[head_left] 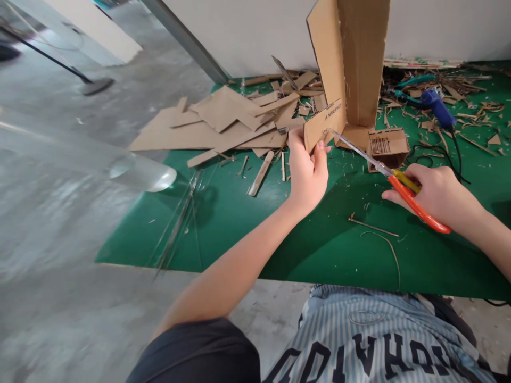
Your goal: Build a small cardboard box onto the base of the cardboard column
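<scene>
My left hand [308,173] grips a small cardboard piece [315,127] with printed letters, thumb in front and fingers behind. My right hand [443,194] is closed around the orange and yellow handles of long-nose pliers [415,205]. Their narrow metal tip touches the face of that piece near a small hole or torn spot. Directly behind it rises a tall folded cardboard structure [361,64]. A small open cardboard box [389,149] with a barcode sits beside the pliers. Below them lies a thin metal rod [373,227] on the green tabletop [239,234].
Flat cardboard sheets and strips [223,117] are heaped at the back left. A blue glue gun [439,109] with a black cord lies among scraps at the right. Thin clear strands [178,223] cross the table's left part. A clear tube [155,175] reaches in from the left.
</scene>
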Tool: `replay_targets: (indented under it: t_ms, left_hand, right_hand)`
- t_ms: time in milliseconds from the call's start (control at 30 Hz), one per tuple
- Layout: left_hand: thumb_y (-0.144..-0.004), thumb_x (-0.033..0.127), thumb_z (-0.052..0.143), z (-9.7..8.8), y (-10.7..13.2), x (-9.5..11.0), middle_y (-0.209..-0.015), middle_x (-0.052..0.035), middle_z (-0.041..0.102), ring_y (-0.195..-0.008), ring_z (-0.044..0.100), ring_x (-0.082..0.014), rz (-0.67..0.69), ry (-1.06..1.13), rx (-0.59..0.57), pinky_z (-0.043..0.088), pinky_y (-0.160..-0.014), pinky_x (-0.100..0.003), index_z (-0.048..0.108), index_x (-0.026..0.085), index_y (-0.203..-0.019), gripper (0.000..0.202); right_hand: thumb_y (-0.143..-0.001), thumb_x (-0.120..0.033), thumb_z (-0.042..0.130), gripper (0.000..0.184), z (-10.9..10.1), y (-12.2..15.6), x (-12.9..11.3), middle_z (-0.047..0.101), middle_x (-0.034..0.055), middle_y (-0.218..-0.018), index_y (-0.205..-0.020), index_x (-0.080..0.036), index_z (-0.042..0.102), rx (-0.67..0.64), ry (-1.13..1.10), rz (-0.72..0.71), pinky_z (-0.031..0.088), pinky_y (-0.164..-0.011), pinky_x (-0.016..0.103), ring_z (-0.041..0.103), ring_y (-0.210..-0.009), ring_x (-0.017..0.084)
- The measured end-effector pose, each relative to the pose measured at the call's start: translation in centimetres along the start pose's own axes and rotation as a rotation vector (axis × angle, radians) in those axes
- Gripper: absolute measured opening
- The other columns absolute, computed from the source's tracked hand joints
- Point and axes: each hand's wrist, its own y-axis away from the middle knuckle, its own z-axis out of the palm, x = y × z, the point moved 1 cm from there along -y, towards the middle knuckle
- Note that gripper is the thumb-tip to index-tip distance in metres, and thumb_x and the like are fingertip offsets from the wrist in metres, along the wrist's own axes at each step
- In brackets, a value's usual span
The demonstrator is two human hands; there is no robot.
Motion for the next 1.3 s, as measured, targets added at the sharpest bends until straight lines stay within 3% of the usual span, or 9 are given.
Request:
replay_targets:
  t_ms: [267, 367, 533, 800, 1100, 1300]
  left_hand:
    - [-0.099, 0.063, 0.049, -0.6, 0.1, -1.4, -0.116, -0.0084, 0.058, -0.103, 0.065, -0.0215, 0.086, -0.134, -0.022, 0.059, -0.095, -0.042, 0.050, 0.026, -0.114, 0.041]
    - [-0.103, 0.056, 0.044, -1.0, 0.0, -1.9, -0.114, -0.0092, 0.058, -0.105, 0.063, -0.0227, 0.194, -0.229, -0.035, 0.055, -0.100, -0.046, 0.052, 0.025, -0.117, 0.035]
    - [-0.105, 0.038, 0.042, -1.2, -0.3, -1.8, -0.118, -0.0102, 0.056, -0.113, 0.060, -0.0239, 0.437, -0.307, -0.043, 0.054, -0.100, -0.042, 0.055, 0.026, -0.120, 0.023]
    - [-0.100, 0.023, 0.047, -1.6, -0.6, -2.3, -0.120, -0.0102, 0.057, -0.120, 0.062, -0.0246, 0.573, -0.366, -0.048, 0.049, -0.113, -0.048, 0.054, 0.026, -0.118, 0.019]
    - [-0.095, 0.040, 0.060, -2.0, -1.1, -2.9, -0.114, -0.0090, 0.058, -0.123, 0.061, -0.0279, 0.357, -0.295, -0.054, 0.042, -0.120, -0.055, 0.057, 0.025, -0.101, 0.017]
    - [-0.098, 0.034, 0.057, -1.7, -1.0, -2.9, -0.116, -0.0087, 0.057, -0.120, 0.062, -0.0259, 0.445, -0.193, -0.021, 0.041, -0.120, -0.053, 0.056, 0.026, -0.107, 0.012]
  right_hand:
    - [-0.080, -0.081, 0.059, 0.061, -0.3, -0.1, -0.2, 0.056, 0.0034, -0.057, -0.077, -0.020, 0.060, -0.044, -0.038, 0.034, 0.035, -0.052, 0.030, 0.047, -0.049, 0.017]
    - [-0.081, -0.080, 0.060, 0.059, -0.5, -0.1, -0.3, 0.054, 0.0015, -0.055, -0.073, -0.021, 0.057, -0.071, -0.073, 0.044, 0.036, -0.052, 0.030, 0.045, -0.047, 0.015]
    - [-0.082, -0.078, 0.061, 0.058, -0.8, 0.0, -0.5, 0.049, -0.0003, -0.053, -0.068, -0.023, 0.052, -0.059, -0.112, 0.022, 0.033, -0.050, 0.029, 0.039, -0.045, 0.013]
    - [-0.082, -0.077, 0.060, 0.058, -0.6, 0.0, -0.4, 0.049, -0.0004, -0.054, -0.066, -0.023, 0.048, -0.072, -0.152, 0.012, 0.031, -0.051, 0.028, 0.038, -0.047, 0.012]
    - [-0.086, -0.080, 0.053, 0.060, -0.2, 0.4, -0.3, 0.048, -0.0008, -0.053, -0.070, -0.022, 0.050, -0.014, -0.167, -0.027, 0.034, -0.052, 0.028, 0.037, -0.047, 0.012]
    - [-0.085, -0.079, 0.056, 0.059, -0.3, 0.4, -0.2, 0.050, -0.0003, -0.056, -0.073, -0.022, 0.052, -0.002, -0.219, -0.049, 0.035, -0.052, 0.027, 0.038, -0.048, 0.011]
